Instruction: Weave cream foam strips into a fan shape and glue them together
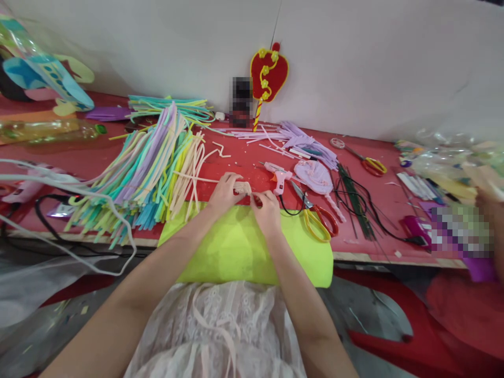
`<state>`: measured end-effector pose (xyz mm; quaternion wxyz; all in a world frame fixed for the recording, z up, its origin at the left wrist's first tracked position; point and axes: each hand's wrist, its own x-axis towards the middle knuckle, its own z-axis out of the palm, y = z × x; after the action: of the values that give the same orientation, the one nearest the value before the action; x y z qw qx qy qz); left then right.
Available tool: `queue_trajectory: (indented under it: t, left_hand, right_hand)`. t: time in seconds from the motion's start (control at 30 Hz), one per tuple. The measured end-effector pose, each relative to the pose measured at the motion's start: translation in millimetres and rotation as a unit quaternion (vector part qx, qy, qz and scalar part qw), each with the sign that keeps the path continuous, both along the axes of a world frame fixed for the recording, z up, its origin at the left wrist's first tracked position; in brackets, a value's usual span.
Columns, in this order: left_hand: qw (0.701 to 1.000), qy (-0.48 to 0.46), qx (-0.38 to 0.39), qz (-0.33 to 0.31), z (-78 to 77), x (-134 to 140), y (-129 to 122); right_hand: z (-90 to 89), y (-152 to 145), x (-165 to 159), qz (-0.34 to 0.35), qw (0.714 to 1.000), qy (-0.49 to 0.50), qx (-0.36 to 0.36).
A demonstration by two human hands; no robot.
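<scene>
Between my two hands is a small cream-coloured piece of bent pipe cleaners (241, 187), with a long loose strand trailing off to the left. My left hand (227, 193) closes on its left side. The fingertips of my right hand (266, 206) pinch its right end. Beneath my wrists lies a bright yellow-green sheet (232, 241) that hangs over the table's front edge. Just right of my right hand are a pink glue gun (280, 178) and scissors (319, 219) with red and yellow handles. A lilac pipe-cleaner shape (314, 176) rests behind them.
A big heap of coloured pipe cleaners (145, 168) stands at left on the red table (240, 152). A red fan-shaped ornament (269, 73) leans by the wall. Second scissors (372, 165), green stems (354, 199) and black cables lie right. White cables (126, 231) loop at left. Another person's arm (490, 210) shows far right.
</scene>
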<state>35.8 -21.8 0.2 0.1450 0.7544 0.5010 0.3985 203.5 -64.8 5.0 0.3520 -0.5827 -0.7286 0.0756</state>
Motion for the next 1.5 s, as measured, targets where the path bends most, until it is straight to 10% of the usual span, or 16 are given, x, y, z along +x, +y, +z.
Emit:
queue_trajectory:
  t: [1.5]
  left_hand:
    - [1.000,0.010,0.004,0.010,-1.9,-0.4,1.1]
  right_hand:
    - [1.2,3.9,-1.2,-0.014,0.999,0.049,0.005]
